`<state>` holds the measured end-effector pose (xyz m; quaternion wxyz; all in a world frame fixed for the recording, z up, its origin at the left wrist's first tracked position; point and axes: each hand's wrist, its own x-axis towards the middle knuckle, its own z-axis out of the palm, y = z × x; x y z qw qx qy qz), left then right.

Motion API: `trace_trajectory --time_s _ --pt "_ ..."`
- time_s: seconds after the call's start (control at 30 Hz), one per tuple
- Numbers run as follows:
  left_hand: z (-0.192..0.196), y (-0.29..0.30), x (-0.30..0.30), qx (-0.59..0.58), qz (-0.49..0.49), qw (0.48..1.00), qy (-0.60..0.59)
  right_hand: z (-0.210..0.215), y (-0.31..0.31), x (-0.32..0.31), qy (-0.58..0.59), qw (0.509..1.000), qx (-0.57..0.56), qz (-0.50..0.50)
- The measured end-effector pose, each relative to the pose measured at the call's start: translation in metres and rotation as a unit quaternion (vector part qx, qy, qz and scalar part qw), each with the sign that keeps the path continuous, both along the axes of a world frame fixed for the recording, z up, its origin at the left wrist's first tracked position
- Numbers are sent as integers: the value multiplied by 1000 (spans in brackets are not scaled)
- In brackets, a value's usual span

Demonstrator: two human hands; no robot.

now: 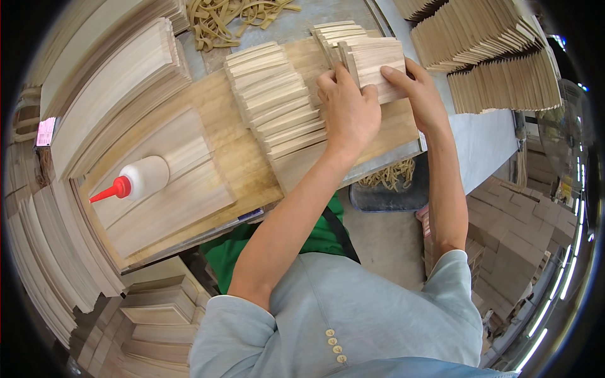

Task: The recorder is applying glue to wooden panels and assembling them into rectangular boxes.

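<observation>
At the far right of the workboard, a small stack of thin wooden slats (383, 51) is between my two hands. My right hand (423, 94) grips its right end, with the thumb on the top face and the fingers behind the far edge. My left hand (350, 113) is closed at the stack's left end, its fingertips pinching the edges there. Just left of that hand lies a long overlapping row of pale slats (271, 94). More fanned slats (334, 36) lie beyond the held stack, partly hidden by it.
A white glue bottle with a red nozzle (146, 176) lies on flat boards (170, 189) at left. Tall stacks of wooden boards (120, 82) line the left side. Rubber bands (233, 19) are heaped at the back, more in a dark bin (391, 195) below. Slat piles (485, 38) stand right.
</observation>
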<state>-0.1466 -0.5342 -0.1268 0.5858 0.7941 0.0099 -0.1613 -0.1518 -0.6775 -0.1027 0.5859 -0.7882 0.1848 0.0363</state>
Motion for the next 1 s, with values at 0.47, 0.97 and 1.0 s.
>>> trace_trajectory --time_s 0.47,0.97,1.0 --pt "-2 -2 -18 -29 13 999 -20 -12 3 -16 -13 999 -4 -52" --pt "4 -2 -43 -67 3 997 -47 -18 -1 -40 -36 994 -84 -65" --pt "1 -3 -44 -68 2 997 -47 -21 -1 -40 -36 993 -80 -74"
